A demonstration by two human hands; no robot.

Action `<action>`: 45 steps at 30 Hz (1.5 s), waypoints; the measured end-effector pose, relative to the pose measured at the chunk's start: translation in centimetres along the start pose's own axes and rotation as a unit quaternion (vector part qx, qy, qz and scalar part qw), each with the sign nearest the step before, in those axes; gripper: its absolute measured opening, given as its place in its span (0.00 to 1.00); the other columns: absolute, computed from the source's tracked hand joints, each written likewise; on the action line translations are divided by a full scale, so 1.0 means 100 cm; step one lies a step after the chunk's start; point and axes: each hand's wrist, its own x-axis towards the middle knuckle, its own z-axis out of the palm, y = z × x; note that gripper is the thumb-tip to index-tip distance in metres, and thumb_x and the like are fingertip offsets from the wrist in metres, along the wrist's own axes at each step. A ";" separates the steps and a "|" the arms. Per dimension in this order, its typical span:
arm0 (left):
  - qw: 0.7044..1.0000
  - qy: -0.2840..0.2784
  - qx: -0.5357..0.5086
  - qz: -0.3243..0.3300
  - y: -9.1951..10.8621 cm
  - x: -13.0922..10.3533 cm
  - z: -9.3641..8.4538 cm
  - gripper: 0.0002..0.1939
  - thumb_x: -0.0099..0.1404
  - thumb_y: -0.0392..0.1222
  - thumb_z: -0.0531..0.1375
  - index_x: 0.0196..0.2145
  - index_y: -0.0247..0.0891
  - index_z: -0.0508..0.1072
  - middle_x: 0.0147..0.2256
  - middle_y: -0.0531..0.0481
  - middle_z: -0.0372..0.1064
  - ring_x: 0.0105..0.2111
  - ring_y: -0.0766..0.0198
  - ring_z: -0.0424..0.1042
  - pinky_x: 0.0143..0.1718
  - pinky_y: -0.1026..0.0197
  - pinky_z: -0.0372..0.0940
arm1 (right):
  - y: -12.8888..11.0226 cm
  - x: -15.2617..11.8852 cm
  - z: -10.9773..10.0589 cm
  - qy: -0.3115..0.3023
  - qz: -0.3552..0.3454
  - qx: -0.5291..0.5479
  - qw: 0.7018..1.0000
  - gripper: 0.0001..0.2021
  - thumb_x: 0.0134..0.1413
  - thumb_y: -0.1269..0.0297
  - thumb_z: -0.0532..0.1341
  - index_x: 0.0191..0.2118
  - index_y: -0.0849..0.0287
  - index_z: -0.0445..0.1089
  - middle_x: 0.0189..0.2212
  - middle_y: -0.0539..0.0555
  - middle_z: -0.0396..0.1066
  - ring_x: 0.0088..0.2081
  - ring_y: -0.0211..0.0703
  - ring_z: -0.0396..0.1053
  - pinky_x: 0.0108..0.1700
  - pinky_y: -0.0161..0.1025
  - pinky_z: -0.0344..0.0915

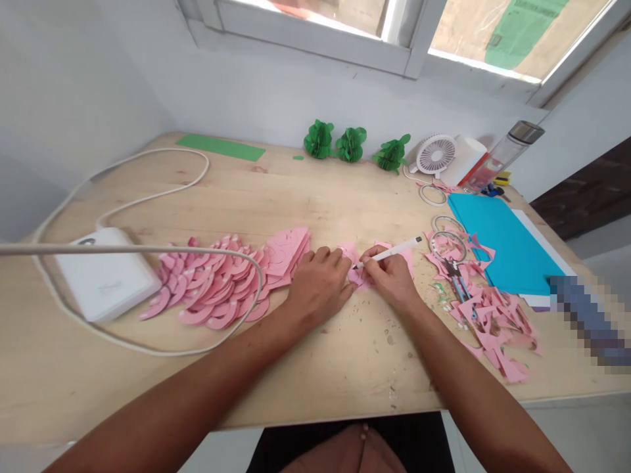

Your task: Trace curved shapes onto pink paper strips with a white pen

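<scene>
My right hand [389, 276] is closed round a white pen [399, 248], whose dark tip meets a small piece of pink paper [359, 277]. Beside it, my left hand [321, 282] lies palm down, its fingers close together, with fingertips at the left edge of that piece. More pink paper shows behind both hands. Just left of my left hand is a stack of pink sheets [286, 255] with drawn outlines. A large pile of curved pink cut-outs [217, 282] spreads further left.
White box [108, 276] and looping white cable [148, 353] at left. Pink scraps [503, 328], scissors [458, 282], tape rolls [447, 247] and a blue folder [507, 243] at right. Green paper strip [221, 147], green paper figures [351, 144], small fan [436, 155] and bottle [503, 157] at the back.
</scene>
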 end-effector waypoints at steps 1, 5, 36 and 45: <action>1.000 0.000 0.000 0.000 0.000 0.000 0.000 0.09 0.62 0.43 0.58 0.39 0.37 0.69 0.44 0.42 0.69 0.46 0.49 0.66 0.44 0.49 0.61 | 0.000 0.000 0.000 0.000 0.001 0.000 1.000 0.06 0.50 0.62 0.57 0.29 0.58 0.67 0.18 0.47 0.69 0.21 0.36 0.65 0.24 0.32 0.58; 1.000 -0.009 0.002 -0.002 0.000 0.000 -0.001 0.10 0.63 0.45 0.57 0.40 0.36 0.69 0.44 0.42 0.69 0.47 0.49 0.65 0.45 0.49 0.61 | -0.001 -0.001 0.000 0.001 -0.002 -0.018 1.000 0.06 0.50 0.62 0.57 0.29 0.58 0.67 0.17 0.46 0.66 0.19 0.35 0.63 0.23 0.32 0.56; 1.000 -0.004 0.001 -0.001 0.001 0.000 -0.001 0.10 0.63 0.44 0.57 0.39 0.37 0.70 0.44 0.41 0.69 0.46 0.49 0.66 0.44 0.48 0.61 | -0.003 -0.002 -0.001 0.008 -0.017 -0.069 0.997 0.07 0.52 0.62 0.56 0.28 0.58 0.67 0.17 0.45 0.65 0.20 0.35 0.63 0.23 0.32 0.55; 1.000 -0.005 0.003 -0.001 0.000 0.000 -0.001 0.10 0.64 0.45 0.56 0.39 0.37 0.69 0.44 0.42 0.69 0.46 0.50 0.66 0.44 0.49 0.61 | -0.002 -0.001 -0.002 0.009 -0.021 -0.073 0.997 0.07 0.52 0.62 0.56 0.28 0.58 0.67 0.17 0.46 0.66 0.20 0.36 0.63 0.24 0.32 0.55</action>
